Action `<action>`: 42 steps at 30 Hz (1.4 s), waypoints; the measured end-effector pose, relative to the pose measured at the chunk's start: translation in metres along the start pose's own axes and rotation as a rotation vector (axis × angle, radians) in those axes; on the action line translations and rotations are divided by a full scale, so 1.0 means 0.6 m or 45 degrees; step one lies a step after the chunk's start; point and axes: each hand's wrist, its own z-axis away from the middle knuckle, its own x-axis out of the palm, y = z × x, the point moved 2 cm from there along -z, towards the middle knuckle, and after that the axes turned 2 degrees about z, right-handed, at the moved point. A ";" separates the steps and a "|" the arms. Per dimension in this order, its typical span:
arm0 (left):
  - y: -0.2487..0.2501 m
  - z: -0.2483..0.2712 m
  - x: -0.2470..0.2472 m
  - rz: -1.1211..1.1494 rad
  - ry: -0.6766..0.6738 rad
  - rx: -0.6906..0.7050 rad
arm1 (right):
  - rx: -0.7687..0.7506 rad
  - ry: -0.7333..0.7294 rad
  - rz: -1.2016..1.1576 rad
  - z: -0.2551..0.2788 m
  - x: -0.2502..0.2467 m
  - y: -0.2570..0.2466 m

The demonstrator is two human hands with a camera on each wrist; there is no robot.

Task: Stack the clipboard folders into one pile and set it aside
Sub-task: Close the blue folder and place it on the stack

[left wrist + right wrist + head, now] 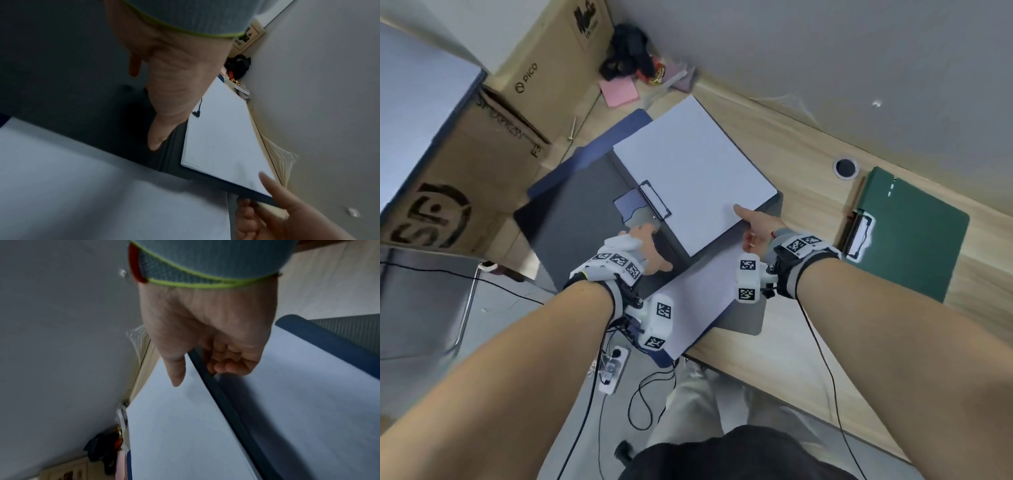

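An open dark grey clipboard folder (578, 212) with a white sheet (695, 171) under its clip sits tilted above the wooden table (808, 359). My left hand (645, 246) lies on its dark left cover near the spine, thumb (170, 97) stretched along it. My right hand (756, 226) grips the folder's near right corner, thumb on the sheet (174, 418) and fingers (226, 363) curled under the edge. Below lies a blue folder with white paper (698, 301), overhanging the table's front edge. A shut green clipboard folder (907, 233) lies at the right.
Cardboard boxes (482, 164) stand on the floor at the left. Pink notes (619, 90) and black clutter (626, 51) fill the back corner by the grey wall. A cable hole (845, 167) is near the green folder. A power strip (613, 370) and cables lie on the floor.
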 end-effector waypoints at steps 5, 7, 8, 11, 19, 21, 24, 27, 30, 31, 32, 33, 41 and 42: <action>0.034 0.005 -0.017 0.153 -0.004 0.075 | -0.214 -0.048 0.077 0.018 -0.005 -0.028; 0.054 0.010 -0.025 0.239 0.044 0.088 | -0.295 -0.082 -0.095 0.032 -0.020 -0.042; 0.068 0.013 -0.030 0.271 0.077 0.122 | -0.335 -0.082 -0.146 0.048 -0.035 -0.049; 0.104 0.028 -0.047 0.292 0.039 0.258 | -0.449 -0.025 -0.239 0.074 -0.093 -0.066; 0.221 0.061 -0.031 -0.087 -0.044 0.481 | -0.625 0.071 -0.290 0.121 -0.219 -0.062; 0.235 0.055 -0.022 0.116 0.010 0.484 | -0.717 0.103 -0.196 0.134 -0.233 -0.060; 0.214 0.044 -0.029 0.297 0.167 0.350 | -0.903 0.179 0.137 0.152 -0.251 -0.060; 0.175 0.036 -0.036 0.427 0.255 0.142 | -1.029 0.105 0.417 0.166 -0.260 -0.056; 0.148 0.027 -0.045 0.831 0.366 -0.072 | -0.939 -0.258 0.707 0.173 -0.239 -0.034; 0.145 0.026 -0.047 1.053 0.345 -0.131 | -0.866 -0.315 0.846 0.172 -0.228 -0.026; 0.142 0.027 -0.047 1.324 0.298 -0.181 | -0.786 -0.348 0.966 0.166 -0.220 -0.016; 0.138 0.033 -0.049 1.587 0.244 -0.218 | -0.706 -0.341 1.053 0.157 -0.212 -0.007; 0.105 0.016 -0.027 1.258 0.301 -0.182 | -0.302 0.187 1.002 0.038 -0.200 0.041; 0.102 0.008 -0.023 1.001 0.314 -0.090 | -0.264 0.205 0.902 0.021 -0.197 0.044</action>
